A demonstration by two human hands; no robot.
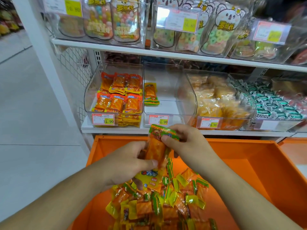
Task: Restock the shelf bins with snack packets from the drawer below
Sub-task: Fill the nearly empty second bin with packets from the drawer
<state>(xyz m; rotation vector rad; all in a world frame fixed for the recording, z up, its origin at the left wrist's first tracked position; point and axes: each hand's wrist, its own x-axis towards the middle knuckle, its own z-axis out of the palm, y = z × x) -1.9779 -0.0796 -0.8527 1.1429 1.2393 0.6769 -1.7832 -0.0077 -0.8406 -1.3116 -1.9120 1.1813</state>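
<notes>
Both hands hold a small stack of orange snack packets with green-and-yellow ends (157, 146) above the open orange drawer (249, 156). My left hand (127, 163) grips the lower part of the stack, thumb across the front. My right hand (187, 141) pinches the top packet near its green end. A heap of the same packets (166, 206) lies in the drawer below. On the shelf, the middle clear bin (167, 90) holds a single packet (150, 94) at its left side. The left bin (114, 95) is filled with orange-and-yellow packets.
Right of the middle bin, a clear bin of pale yellow snacks (216, 100) and a bin of green-and-white sweets (272, 103). The upper shelf (166, 53) carries boxes of gummy-candy bags. Price tags front each bin. White floor lies to the left.
</notes>
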